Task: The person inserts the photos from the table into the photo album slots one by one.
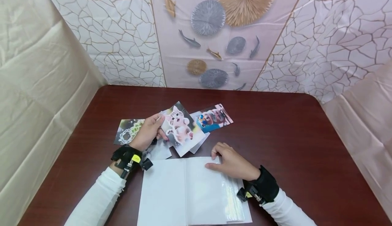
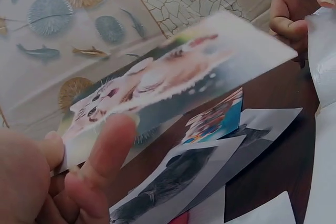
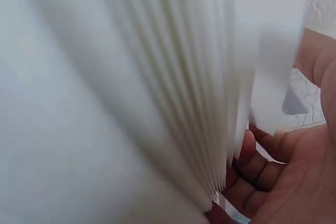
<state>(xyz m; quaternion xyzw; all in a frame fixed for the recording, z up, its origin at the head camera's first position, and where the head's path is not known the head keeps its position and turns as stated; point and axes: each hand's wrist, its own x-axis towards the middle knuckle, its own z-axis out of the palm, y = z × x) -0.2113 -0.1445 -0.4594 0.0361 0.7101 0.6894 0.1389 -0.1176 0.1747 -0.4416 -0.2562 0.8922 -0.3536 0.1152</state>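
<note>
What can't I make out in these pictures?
- Head view: right part of the leftmost photo, hidden by the left hand.
- Head view: near edge of the left page of the album, cut off by the frame's bottom.
- Right wrist view: number of pages, blurred together.

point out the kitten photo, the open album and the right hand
kitten photo [image 1: 181, 128], head view, on the kitten's body
open album [image 1: 163, 188], head view, on its left side
right hand [image 1: 234, 163], head view, on its middle
</note>
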